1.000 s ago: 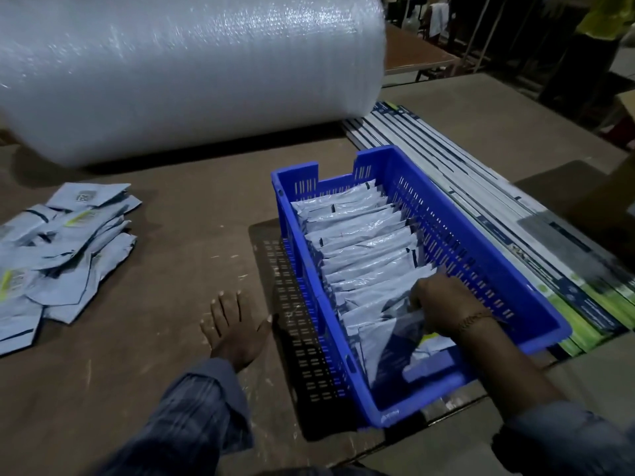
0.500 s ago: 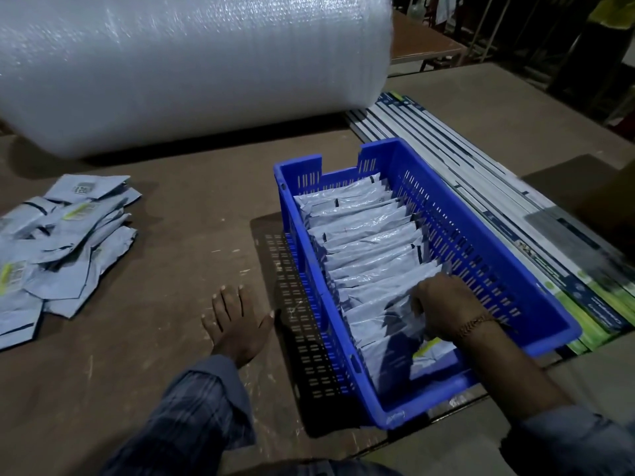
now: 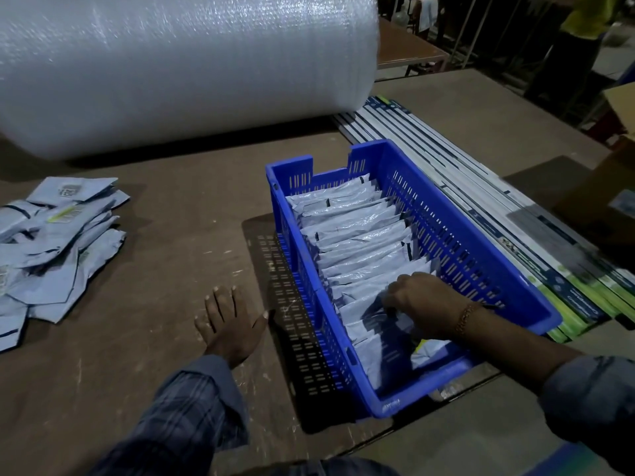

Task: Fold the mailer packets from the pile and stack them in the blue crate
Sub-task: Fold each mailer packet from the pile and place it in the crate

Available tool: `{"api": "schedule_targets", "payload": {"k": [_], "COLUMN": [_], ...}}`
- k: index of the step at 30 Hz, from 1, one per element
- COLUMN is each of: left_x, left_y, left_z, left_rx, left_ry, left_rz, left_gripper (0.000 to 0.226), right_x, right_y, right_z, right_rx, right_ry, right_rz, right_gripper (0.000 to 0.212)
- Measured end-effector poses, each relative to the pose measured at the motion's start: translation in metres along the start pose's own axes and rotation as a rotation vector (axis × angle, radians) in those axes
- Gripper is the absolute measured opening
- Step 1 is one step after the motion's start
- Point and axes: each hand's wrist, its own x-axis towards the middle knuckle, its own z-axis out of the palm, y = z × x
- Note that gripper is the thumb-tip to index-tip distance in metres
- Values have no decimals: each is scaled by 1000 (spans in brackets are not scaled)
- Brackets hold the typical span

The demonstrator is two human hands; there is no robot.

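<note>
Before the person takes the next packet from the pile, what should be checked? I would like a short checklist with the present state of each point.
1. Left hand free to reach the pile: ok, it lies flat and open on the table, holding nothing.
2. Right hand clear of the blue crate: not ok, its fingers are down among the folded packets.
3. Last packet seated in the row: cannot tell, the right hand hides it.
4. Room left in the crate: ok, a gap shows at the near end.
5. Packets left in the pile: ok, many lie loose on the left.
6. Path to the pile: ok, only bare table lies between.
</note>
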Motion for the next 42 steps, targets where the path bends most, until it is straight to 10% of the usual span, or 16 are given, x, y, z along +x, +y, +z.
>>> {"api": "schedule_targets", "payload": {"k": [26,42], "left_x": [-10,-39], "left_y": [-1,-140], "left_z": [-4,9], "left_rx": [-11,-140], "left_ry": [41,478], "left_rz": [46,8], "left_gripper": [105,69], "right_x": [19,-16], "right_y": [-1,-50], "right_z": [1,-48], "right_rx": [-152,58], "right_ry": [91,219], "right_rz": [110,499], "right_gripper": [29,41]}}
